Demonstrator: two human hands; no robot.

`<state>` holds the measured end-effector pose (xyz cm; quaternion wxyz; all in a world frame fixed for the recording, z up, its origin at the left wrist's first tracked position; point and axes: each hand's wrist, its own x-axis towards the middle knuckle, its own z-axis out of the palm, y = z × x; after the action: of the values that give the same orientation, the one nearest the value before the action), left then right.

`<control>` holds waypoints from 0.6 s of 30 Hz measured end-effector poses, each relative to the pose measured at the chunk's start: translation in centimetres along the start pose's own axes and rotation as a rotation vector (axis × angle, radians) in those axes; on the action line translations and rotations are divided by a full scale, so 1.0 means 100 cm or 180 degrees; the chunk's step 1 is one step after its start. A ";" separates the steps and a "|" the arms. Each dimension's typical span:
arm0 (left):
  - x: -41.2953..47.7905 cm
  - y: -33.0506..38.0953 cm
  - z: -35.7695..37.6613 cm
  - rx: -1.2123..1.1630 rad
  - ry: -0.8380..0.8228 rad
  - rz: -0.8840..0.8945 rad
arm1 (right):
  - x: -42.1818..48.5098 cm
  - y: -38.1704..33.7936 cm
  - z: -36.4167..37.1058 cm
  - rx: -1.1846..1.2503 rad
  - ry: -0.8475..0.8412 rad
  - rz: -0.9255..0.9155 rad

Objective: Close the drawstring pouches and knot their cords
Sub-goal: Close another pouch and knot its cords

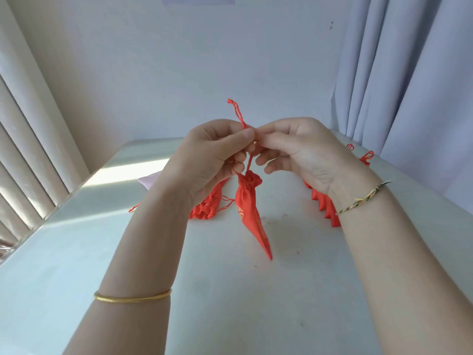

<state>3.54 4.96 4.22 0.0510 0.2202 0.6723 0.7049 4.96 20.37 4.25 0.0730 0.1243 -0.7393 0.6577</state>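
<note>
Gold-bangled left hand point(212, 155) and right hand point(302, 152) pinch the red cord point(239, 116) of a cinched red fabric pouch point(249, 213) over the pale glossy table point(76, 252) — white curtains point(409, 73) past its right edge.

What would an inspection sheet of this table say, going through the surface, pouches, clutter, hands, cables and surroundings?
Surface: pale table, a sunlit stripe across its left side, small specks near the middle.
Job's things: red pouch hangs gathered shut from its cord; left pile of red pouches lies behind the left wrist, right pile behind the right wrist.
Clutter: pale pink sheet on the table, left of the left hand.
Hands: left hand and right hand both pinch the cord above the pouch.
Cables: nothing seen.
Surroundings: wall ahead, curtain at right, blinds at left.
</note>
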 end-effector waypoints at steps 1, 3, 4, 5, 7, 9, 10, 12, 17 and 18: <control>0.000 0.000 0.000 -0.0014 0.0006 0.0006 | 0.001 0.001 0.000 -0.0058 0.0006 -0.0038; -0.001 0.000 -0.001 -0.0058 0.0000 0.0022 | 0.002 0.003 -0.001 -0.0108 0.0039 -0.0094; -0.001 0.000 -0.001 -0.0063 0.0018 0.0024 | 0.003 0.004 -0.001 -0.0142 0.0066 -0.0117; -0.001 0.000 -0.002 -0.0048 0.0057 0.0015 | 0.003 0.004 -0.002 -0.0182 0.0114 -0.0132; 0.000 -0.002 -0.003 -0.0010 0.0174 -0.0022 | 0.003 0.003 -0.004 -0.0259 0.0273 -0.0154; 0.000 -0.003 -0.004 -0.0078 0.0286 -0.0069 | 0.002 0.001 -0.007 -0.0304 0.0335 -0.0175; 0.000 -0.003 -0.004 -0.0140 0.0332 -0.0077 | 0.001 -0.001 -0.009 -0.0341 0.0273 -0.0175; 0.000 -0.002 -0.004 -0.0251 0.0392 -0.0063 | -0.002 -0.004 -0.012 -0.0548 -0.0041 -0.0129; 0.000 -0.002 -0.002 -0.0204 0.0295 -0.0011 | -0.009 -0.005 -0.013 -0.1000 -0.0517 0.0080; -0.001 -0.002 -0.003 -0.0154 0.0236 -0.0003 | -0.007 -0.004 -0.014 -0.0878 -0.0336 0.0086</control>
<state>3.43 4.69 4.00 0.0318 0.1923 0.6567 0.7285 5.70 21.75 4.60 0.0416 0.1375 -0.8271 0.5434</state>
